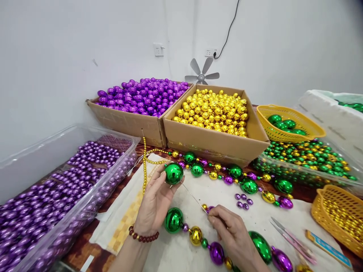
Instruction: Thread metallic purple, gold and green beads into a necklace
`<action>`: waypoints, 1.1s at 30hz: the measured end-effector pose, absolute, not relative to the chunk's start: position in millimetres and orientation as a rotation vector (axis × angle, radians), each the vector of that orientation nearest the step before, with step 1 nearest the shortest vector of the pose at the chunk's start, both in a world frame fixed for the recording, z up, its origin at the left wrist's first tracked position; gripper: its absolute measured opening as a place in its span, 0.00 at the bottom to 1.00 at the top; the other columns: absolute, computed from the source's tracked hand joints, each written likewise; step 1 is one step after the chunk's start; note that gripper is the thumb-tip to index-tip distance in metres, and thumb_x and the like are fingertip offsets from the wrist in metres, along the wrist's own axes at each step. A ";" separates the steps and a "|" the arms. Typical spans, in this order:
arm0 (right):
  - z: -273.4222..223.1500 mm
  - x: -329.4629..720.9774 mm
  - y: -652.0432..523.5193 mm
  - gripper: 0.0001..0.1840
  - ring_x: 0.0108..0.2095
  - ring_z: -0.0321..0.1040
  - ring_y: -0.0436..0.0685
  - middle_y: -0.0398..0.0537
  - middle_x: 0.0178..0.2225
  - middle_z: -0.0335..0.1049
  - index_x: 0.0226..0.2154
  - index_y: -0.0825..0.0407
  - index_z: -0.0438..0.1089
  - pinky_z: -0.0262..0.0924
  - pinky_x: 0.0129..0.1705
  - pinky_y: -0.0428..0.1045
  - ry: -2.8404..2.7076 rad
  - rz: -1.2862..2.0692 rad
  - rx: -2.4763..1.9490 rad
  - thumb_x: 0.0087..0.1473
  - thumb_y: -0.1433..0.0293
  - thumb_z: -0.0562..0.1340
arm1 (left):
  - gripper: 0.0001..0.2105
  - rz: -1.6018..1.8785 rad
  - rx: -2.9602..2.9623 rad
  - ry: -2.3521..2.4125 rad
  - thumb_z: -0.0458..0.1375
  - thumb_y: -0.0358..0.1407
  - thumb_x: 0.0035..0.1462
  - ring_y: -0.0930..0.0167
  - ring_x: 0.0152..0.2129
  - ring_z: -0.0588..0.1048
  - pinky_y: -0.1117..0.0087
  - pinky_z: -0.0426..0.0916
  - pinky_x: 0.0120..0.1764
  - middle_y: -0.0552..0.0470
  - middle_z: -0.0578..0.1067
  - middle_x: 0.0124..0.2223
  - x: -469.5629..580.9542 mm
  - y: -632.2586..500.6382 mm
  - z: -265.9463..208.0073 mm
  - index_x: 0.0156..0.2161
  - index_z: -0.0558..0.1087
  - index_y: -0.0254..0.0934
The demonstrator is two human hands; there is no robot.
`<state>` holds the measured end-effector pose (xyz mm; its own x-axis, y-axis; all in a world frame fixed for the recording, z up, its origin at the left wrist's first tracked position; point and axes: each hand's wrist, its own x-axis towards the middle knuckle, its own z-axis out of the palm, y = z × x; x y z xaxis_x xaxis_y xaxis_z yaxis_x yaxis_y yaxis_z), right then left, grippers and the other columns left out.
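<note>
My left hand (159,192), with a dark red bead bracelet on its wrist, grips a large shiny green bead (174,173). A thin pale thread (193,195) runs from this bead down to my right hand (229,228). The right fingers are pinched on the thread; whether a needle is there I cannot tell. By the right fingertips show a small gold bead (204,207) and a bit of purple. Below my hands lies a strand of beads with a large green bead (174,220), a gold bead (195,235) and a purple bead (216,253).
Behind stand cardboard boxes of purple beads (147,96) and gold beads (211,109). A clear tub (127,151) of small purple beads is left. Yellow baskets (320,132) are right. Scissors (293,240) and a blue-and-yellow strip (329,249) lie on the white cloth (224,189).
</note>
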<state>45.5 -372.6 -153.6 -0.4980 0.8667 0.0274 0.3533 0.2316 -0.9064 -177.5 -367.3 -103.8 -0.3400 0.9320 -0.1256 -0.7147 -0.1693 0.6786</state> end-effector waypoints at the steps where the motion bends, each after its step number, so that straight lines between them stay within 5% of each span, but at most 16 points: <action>1: -153.9 44.7 -371.8 0.14 0.27 0.60 0.50 0.40 0.26 0.59 0.30 0.51 0.65 0.53 0.31 0.45 -1.948 1.257 -1.122 0.66 0.66 0.52 | 0.11 1.762 0.390 0.777 0.58 0.32 0.60 0.62 0.52 0.69 0.53 0.68 0.54 0.48 0.68 0.59 -176.9 -367.3 -103.3 0.48 0.74 0.40; 18: -154.3 33.0 -363.6 0.13 0.23 0.55 0.47 0.38 0.23 0.57 0.31 0.52 0.67 0.51 0.25 0.43 -1.760 1.448 -1.138 0.64 0.63 0.55 | 0.14 1.687 0.491 0.727 0.53 0.33 0.63 0.62 0.54 0.67 0.54 0.64 0.57 0.48 0.71 0.55 -165.7 -377.7 -107.7 0.52 0.73 0.43; 26: -138.7 24.0 -365.7 0.12 0.28 0.58 0.50 0.40 0.26 0.59 0.29 0.52 0.66 0.50 0.31 0.46 -1.957 1.177 -1.026 0.64 0.69 0.53 | 0.10 1.769 0.436 0.800 0.57 0.32 0.61 0.66 0.47 0.71 0.57 0.69 0.52 0.49 0.73 0.50 -165.5 -371.2 -104.0 0.48 0.73 0.41; 33: -147.5 41.5 -371.0 0.14 0.26 0.57 0.50 0.39 0.24 0.58 0.28 0.51 0.65 0.51 0.29 0.45 -1.907 1.322 -1.146 0.65 0.65 0.53 | 0.09 1.814 0.189 0.723 0.59 0.33 0.59 0.58 0.53 0.69 0.52 0.70 0.52 0.44 0.73 0.53 -177.6 -361.5 -105.5 0.45 0.74 0.37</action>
